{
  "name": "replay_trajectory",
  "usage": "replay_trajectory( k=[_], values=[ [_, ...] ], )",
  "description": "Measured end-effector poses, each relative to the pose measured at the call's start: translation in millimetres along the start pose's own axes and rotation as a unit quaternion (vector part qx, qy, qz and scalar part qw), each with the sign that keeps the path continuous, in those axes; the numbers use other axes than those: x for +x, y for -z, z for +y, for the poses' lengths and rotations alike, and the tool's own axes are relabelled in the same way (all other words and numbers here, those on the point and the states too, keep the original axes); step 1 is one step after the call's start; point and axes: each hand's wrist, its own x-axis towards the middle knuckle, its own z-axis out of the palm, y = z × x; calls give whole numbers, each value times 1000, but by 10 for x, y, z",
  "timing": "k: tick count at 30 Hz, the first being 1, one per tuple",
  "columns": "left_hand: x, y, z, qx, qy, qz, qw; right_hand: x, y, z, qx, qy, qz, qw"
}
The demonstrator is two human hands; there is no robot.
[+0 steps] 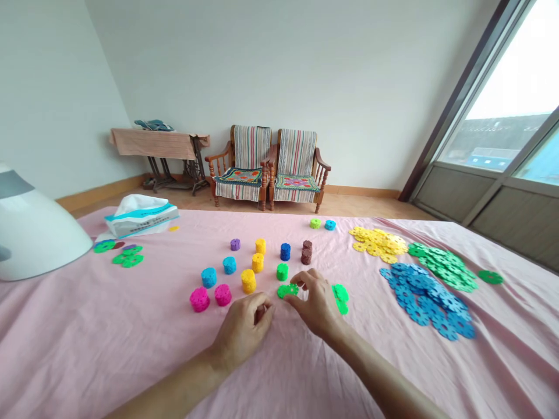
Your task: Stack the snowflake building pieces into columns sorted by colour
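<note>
My right hand [315, 302] pinches a green snowflake disc [287, 290] just above the pink cloth [131, 337]. More loose green discs [340, 297] lie right beside that hand. My left hand [244, 327] rests on the cloth with its fingers curled; what they hold, if anything, is hidden. Short stacks of discs stand just beyond the hands: pink [200, 299], magenta [222, 294], yellow [248, 280], green [282, 271], cyan [208, 277], blue [285, 251] and brown [306, 252].
Flat piles of yellow [378, 242], green [443, 265] and blue [425, 297] discs lie at the right. A tissue pack [140, 215] and a white rounded appliance [30, 230] sit at the left, with loose green discs [127, 256]. Two wooden chairs [268, 170] stand behind.
</note>
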Motion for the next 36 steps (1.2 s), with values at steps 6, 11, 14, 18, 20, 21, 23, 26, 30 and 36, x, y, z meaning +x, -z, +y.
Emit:
replay_trajectory(
  k=[6, 11, 14, 18, 20, 21, 23, 26, 30, 36],
  values=[
    [9, -8, -66, -52, 21, -2, 998, 66, -185, -73, -42, -4, -3, 999],
    [8, 14, -48, -78, 28, -4, 997, 78, -205, -33, -47, -11, -16, 999],
    [4, 17, -39, -81, 26, -2, 996, 68, -218, -12, -46, -4, -22, 999],
    [1, 15, -41, -77, 23, -1, 997, 49, -230, -27, -46, 0, -17, 999],
    [2, 14, -40, -76, 24, -1, 997, 59, -182, -29, -37, 7, -6, 999],
    [3, 15, -38, -75, 24, -1, 997, 74, -134, -19, -26, 11, 1, 1000],
    [6, 16, -35, -73, 25, -1, 997, 121, 15, 34, 8, 16, 14, 1000],
    [11, 19, -31, -69, 23, 0, 997, 203, 321, 186, 57, -6, 20, 998],
    [17, 22, -31, -66, 21, -2, 998, 203, 658, 377, 25, 19, -143, 989],
    [20, 15, -36, -59, 26, -5, 998, 68, 680, 384, -61, 66, -233, 968]
  ],
)
